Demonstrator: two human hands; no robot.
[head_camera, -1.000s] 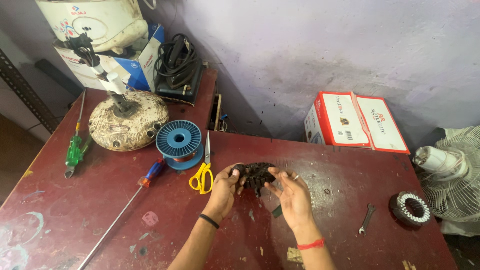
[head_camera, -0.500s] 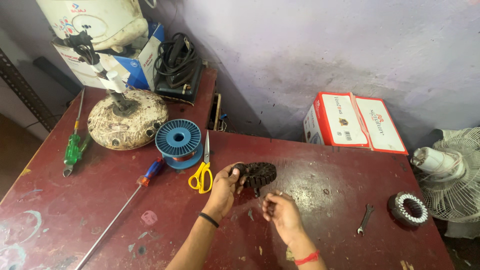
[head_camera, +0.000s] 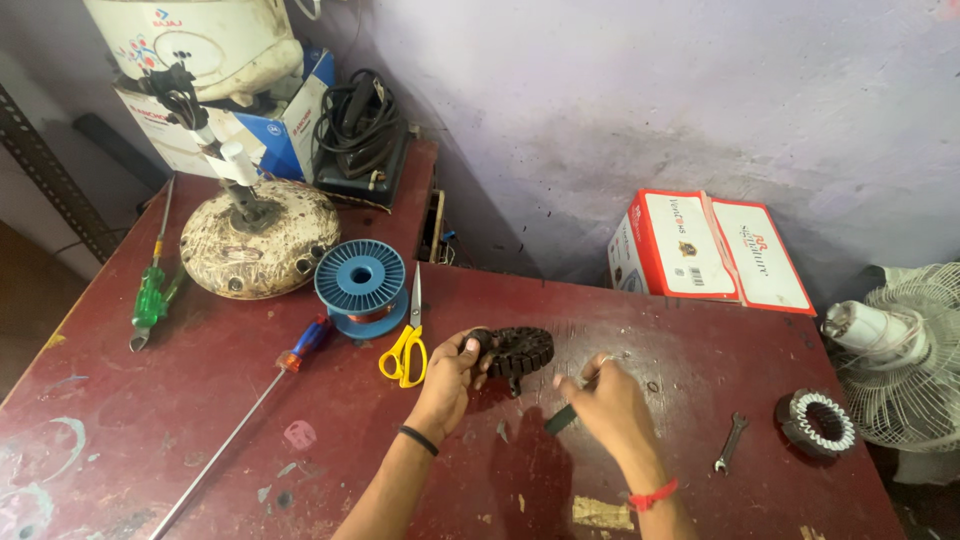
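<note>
My left hand (head_camera: 452, 373) grips a dark, round toothed motor core (head_camera: 520, 351) and holds it just above the dark red workbench (head_camera: 300, 470). My right hand (head_camera: 603, 402) is closed on a thin dark flat strip (head_camera: 560, 420) that pokes out below the fingers, a little to the right of the core. Yellow-handled scissors (head_camera: 405, 345) lie just left of my left hand.
A blue spool of copper wire (head_camera: 360, 283), a long screwdriver with a red and blue handle (head_camera: 250, 410), a green screwdriver (head_camera: 150, 295) and a worn fan motor housing (head_camera: 258, 250) sit to the left. A small spanner (head_camera: 731, 441), a wound stator (head_camera: 815, 423) and red-white boxes (head_camera: 705, 250) are to the right.
My right hand has come off the motor core and moved right and down, now holding the thin dark strip. My left hand still holds the core.
</note>
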